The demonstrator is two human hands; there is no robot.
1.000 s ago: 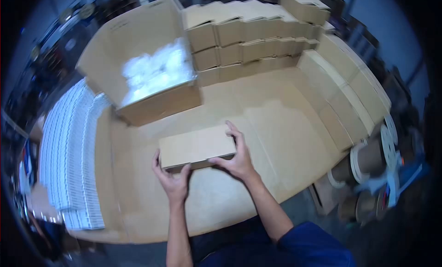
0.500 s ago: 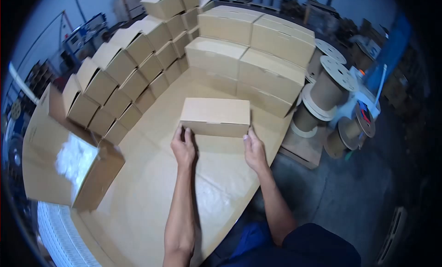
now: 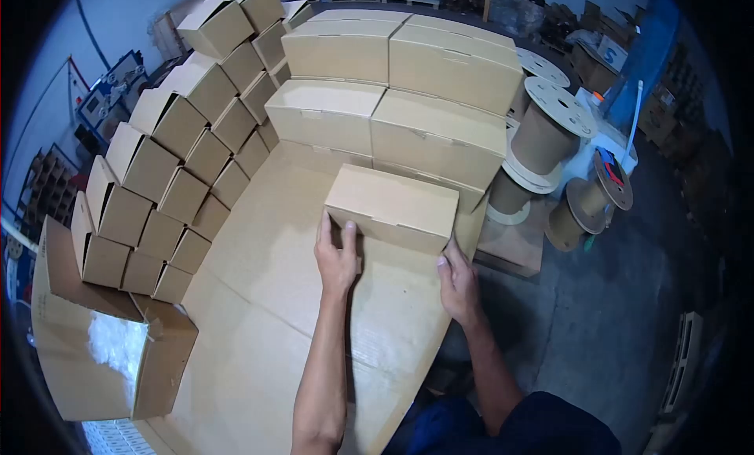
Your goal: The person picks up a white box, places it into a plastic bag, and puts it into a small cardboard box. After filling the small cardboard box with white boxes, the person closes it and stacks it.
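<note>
A closed cardboard box (image 3: 390,205) is held between my two hands over the cardboard-covered table (image 3: 259,314), its long side facing me. My left hand (image 3: 336,255) grips its near left corner, thumb on the front face. At the near right corner, my right hand (image 3: 458,281) presses against the end and the lower edge. Just behind the held box stand large closed boxes (image 3: 436,145) stacked in rows. Whether its underside touches the table is hard to tell.
Stacked smaller boxes (image 3: 161,172) curve along the left side. An open carton (image 3: 169,349) with clear plastic inside sits at the near left. Spools (image 3: 550,129) stand beyond the right edge, with a pallet (image 3: 682,361) on the floor farther right.
Both hands have carried the box rightward and turned it slightly, bringing it closer to the large stacked boxes. The camera view has shifted too.
</note>
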